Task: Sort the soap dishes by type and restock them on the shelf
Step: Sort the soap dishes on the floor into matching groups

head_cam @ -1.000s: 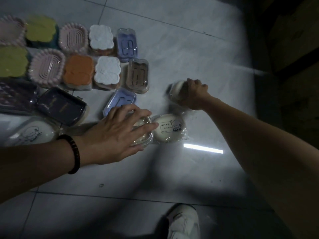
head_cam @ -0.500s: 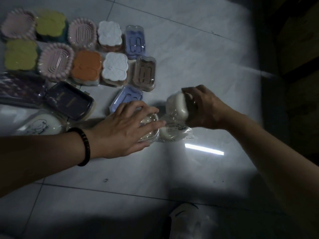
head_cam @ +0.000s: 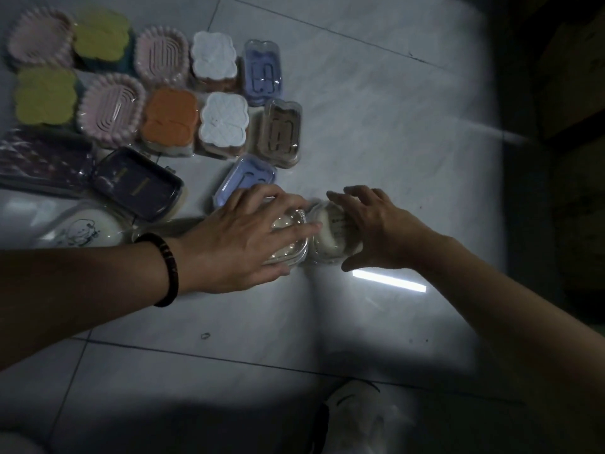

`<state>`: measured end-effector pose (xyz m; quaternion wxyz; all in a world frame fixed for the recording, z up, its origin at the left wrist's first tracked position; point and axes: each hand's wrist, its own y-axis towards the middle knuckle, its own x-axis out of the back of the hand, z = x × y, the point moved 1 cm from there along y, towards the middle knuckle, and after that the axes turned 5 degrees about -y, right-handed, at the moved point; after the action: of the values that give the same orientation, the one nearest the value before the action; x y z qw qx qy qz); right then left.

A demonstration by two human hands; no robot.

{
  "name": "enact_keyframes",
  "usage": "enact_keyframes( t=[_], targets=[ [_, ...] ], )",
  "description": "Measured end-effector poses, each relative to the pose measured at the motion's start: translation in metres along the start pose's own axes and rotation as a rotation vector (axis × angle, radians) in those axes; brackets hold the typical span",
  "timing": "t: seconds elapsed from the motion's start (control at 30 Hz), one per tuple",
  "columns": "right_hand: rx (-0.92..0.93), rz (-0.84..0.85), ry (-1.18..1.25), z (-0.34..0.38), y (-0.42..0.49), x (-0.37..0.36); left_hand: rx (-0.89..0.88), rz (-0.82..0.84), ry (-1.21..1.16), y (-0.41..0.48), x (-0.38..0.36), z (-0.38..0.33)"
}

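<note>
On the tiled floor (head_cam: 376, 119), my left grip (head_cam: 248, 234) lies flat, released, atop a clear soap dish (head_cam: 291, 252); my right grip (head_cam: 376, 231) grasps a wrapped cream soap dish (head_cam: 327, 239) touching it.

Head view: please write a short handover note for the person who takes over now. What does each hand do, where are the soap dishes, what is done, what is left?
Left hand: rests on the clear-boxed cream dish on the floor.
Right hand: grips the white wrapped dish, beside the cream one.
Done: most dishes lie grouped at upper left, such as the pink dishes and white flower dishes.
Left: a white cartoon dish lies apart. No shelf shows, so restocking is not yet done.
</note>
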<state>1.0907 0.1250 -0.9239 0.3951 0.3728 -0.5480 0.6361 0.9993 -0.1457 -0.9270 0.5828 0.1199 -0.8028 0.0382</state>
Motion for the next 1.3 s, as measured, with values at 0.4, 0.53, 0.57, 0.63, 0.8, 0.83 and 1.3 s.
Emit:
enact_keyframes(
  t=[0.4,0.53,0.57,0.63,0.8,0.83,1.3],
  targets=[
    [0.157,-0.316,0.182,0.068,0.031,0.1,0.179,0.01,-0.35,-0.045,0.074,0.081],
    [0.349,-0.273,0.202,0.132,0.059,0.109,0.379,0.203,-0.216,-0.105,0.09,0.115],
    [0.397,-0.239,0.168,0.147,0.066,0.109,0.443,0.304,-0.178,-0.12,0.092,0.12],
    [0.461,-0.163,0.097,0.175,0.08,0.111,0.609,0.486,-0.056,-0.151,0.096,0.129],
    [0.496,-0.062,-0.016,0.226,0.104,0.114,0.946,0.653,0.0,-0.196,0.079,0.135],
    [0.495,-0.046,-0.032,0.235,0.108,0.112,1.009,0.679,-0.01,-0.2,0.073,0.133],
    [0.497,0.002,0.204,0.262,0.112,0.074,1.23,0.259,-0.298,-0.222,0.028,0.12]
  ],
)
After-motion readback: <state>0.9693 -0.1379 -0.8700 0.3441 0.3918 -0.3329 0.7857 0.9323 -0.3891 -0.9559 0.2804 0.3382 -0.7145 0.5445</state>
